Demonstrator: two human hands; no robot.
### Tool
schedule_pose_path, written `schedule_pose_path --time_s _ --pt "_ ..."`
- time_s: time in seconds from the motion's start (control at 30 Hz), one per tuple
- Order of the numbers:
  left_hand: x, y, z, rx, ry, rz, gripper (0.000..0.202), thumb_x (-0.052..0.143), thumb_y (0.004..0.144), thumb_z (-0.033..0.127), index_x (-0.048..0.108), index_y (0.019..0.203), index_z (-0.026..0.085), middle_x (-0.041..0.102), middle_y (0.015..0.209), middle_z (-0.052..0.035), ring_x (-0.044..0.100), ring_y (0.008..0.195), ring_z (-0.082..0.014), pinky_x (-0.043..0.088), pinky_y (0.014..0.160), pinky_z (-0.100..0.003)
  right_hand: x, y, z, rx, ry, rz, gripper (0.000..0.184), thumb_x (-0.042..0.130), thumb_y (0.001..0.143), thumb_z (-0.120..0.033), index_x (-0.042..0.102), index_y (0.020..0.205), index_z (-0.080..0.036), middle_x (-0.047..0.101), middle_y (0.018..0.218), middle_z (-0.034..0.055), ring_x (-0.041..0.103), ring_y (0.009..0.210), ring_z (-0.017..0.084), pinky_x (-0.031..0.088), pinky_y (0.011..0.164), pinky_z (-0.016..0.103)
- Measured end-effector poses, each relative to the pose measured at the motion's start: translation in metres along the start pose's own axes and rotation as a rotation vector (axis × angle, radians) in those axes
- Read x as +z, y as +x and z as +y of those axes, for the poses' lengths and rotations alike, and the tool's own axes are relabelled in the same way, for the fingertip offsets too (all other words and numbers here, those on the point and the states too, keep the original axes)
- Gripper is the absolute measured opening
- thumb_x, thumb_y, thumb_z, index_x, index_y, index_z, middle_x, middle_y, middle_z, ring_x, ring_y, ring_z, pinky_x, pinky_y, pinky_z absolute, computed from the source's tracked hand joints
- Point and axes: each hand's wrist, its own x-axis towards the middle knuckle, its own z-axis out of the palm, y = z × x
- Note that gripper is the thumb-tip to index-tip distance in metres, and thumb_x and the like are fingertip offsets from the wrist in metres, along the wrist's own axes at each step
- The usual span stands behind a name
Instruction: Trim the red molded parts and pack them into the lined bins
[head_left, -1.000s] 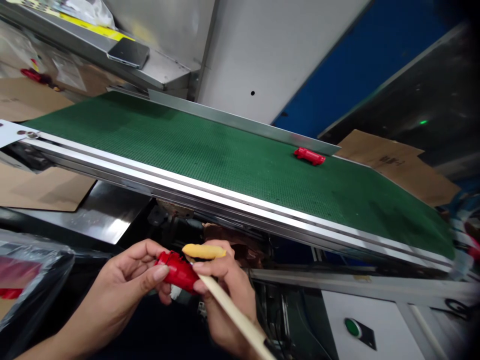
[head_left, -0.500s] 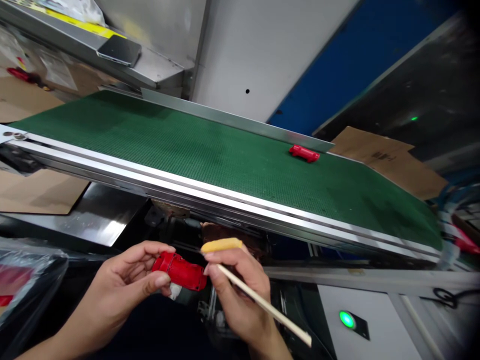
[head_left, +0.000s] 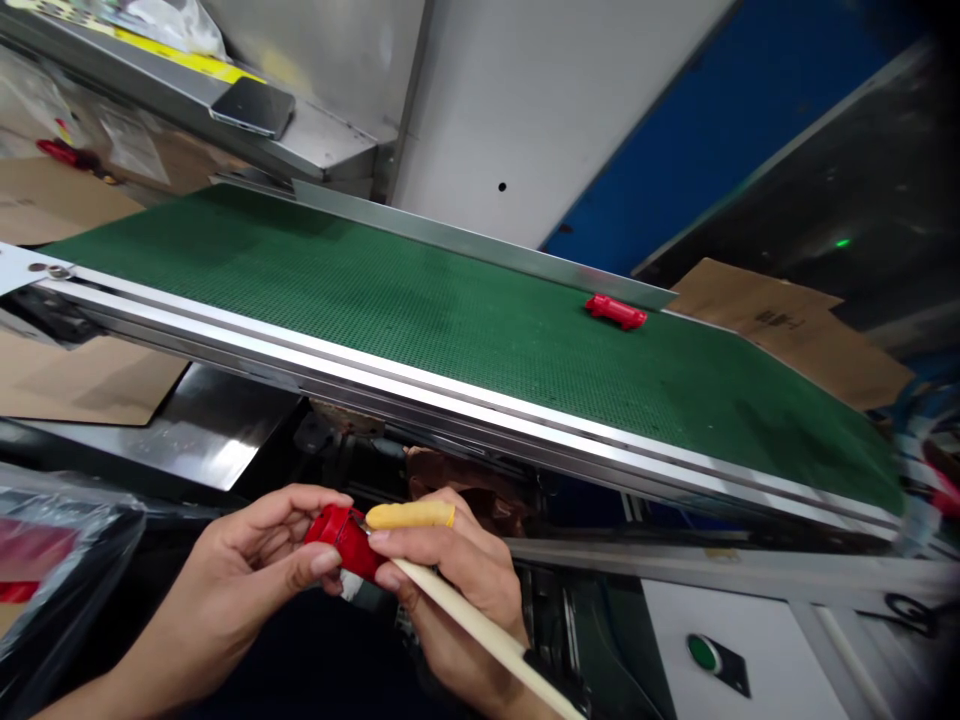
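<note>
My left hand (head_left: pixel 255 570) pinches a hollow red plastic part (head_left: pixel 341 540) between thumb and fingers, in front of the conveyor. My right hand (head_left: pixel 457 570) is closed round a slim tool with a long pale handle (head_left: pixel 472 620). A yellow finger cot (head_left: pixel 409 514) covers one of its fingertips. The tool's tip is at the red part's upper edge, mostly hidden by the fingers, so its exact kind does not show. My right thumb and fingers also cover the part's right end.
Beyond my hands runs a green conveyor belt (head_left: pixel 390 290) with metal rails. Another red plastic part (head_left: pixel 616 311) lies on it. A phone (head_left: pixel 253 106) rests on the shelf. Cardboard (head_left: pixel 780 325) stands behind the belt. A plastic-lined box (head_left: pixel 60 560) is at left, a green button (head_left: pixel 703 653) at right.
My right hand has moved left and up against the red part, bringing the tool onto it. My left hand stays nearly still. The green button's light has gone from bright to dark.
</note>
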Motion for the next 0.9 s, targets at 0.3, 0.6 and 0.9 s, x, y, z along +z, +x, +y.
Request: schedule_pose_path --time_s 0.3,0.6,0.9 --pt "-0.004 0.003 -0.002 -0.006 -0.033 -0.124 0.032 0.085 0.084 0.036 0.078 0.111 0.02 0.077 0.083 -0.0075 0.07 0.067 -0.0178 0.059 0.066 -0.025 -0.005 -0.004 0.006 0.304 0.22 -0.057 0.03 0.067 0.1 -0.05 0.071 0.114 -0.024 0.073 0.112 0.0076 0.069 0.102 0.023 0.055 0.09 0.037" --pt "-0.004 0.005 -0.004 -0.037 -0.076 -0.189 0.028 0.084 0.086 0.035 0.079 0.112 0.025 0.078 0.084 -0.0043 0.07 0.066 -0.0149 0.059 0.066 -0.022 0.008 0.001 0.011 0.366 0.647 0.085 0.024 0.073 0.097 -0.044 0.069 0.11 -0.024 0.076 0.111 0.009 0.072 0.103 0.024 0.057 0.095 0.041" --pt "-0.011 0.005 0.005 0.072 -0.06 0.014 0.035 0.088 0.081 0.036 0.075 0.111 0.025 0.079 0.092 -0.0061 0.073 0.073 -0.017 0.061 0.071 -0.021 -0.018 -0.017 0.025 0.628 0.291 0.18 0.024 0.072 0.097 -0.042 0.074 0.099 -0.019 0.069 0.078 0.0028 0.058 0.053 0.009 0.046 0.049 0.019"
